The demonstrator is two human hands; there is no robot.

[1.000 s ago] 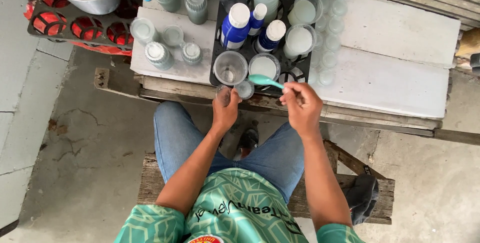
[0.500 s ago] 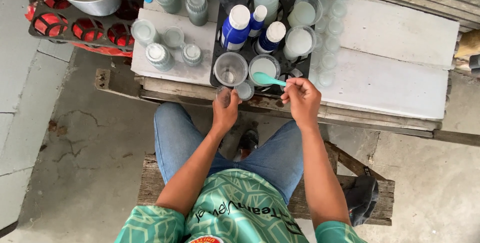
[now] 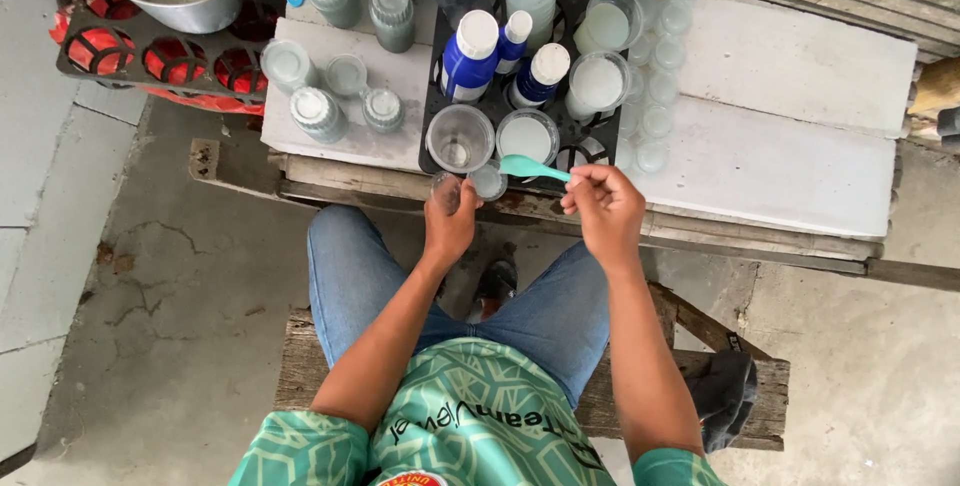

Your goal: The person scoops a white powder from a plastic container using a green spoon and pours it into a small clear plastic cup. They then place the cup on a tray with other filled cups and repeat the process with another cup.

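Right now, a scoop-and-fill step, as it looks from beside the bench.

Left hand: curled around a small clear jar, held just off the near edge of the tabletop; the grip is firm and the jar's mouth faces up.

Right hand: pinched closed on the handle of a teal spoon; thumb and forefingers carry it, the other fingers are folded in.

Spoon: bowl pointing toward the left hand, level, hovering just past the rim of a white-filled cup that stands ahead of the right hand.

Small lid or cap: between the two hands, just beside the jar; I cannot tell whether it rests on the black tray or is held by the left fingers.

Empty cup: just ahead of the left hand, clear, nothing much in it.

Blue bottles: farther ahead of both hands, upright in the tray with white caps.

Step in hand: by my reading, a spoonful is being carried from the white cup toward the jar.

Next move calls for: a level spoon, the bowl brought right over the jar's narrow mouth, then a slow tip; the left hand must keep the jar upright and steady.

Risk: a spill on the tabletop edge if the spoon tilts early.
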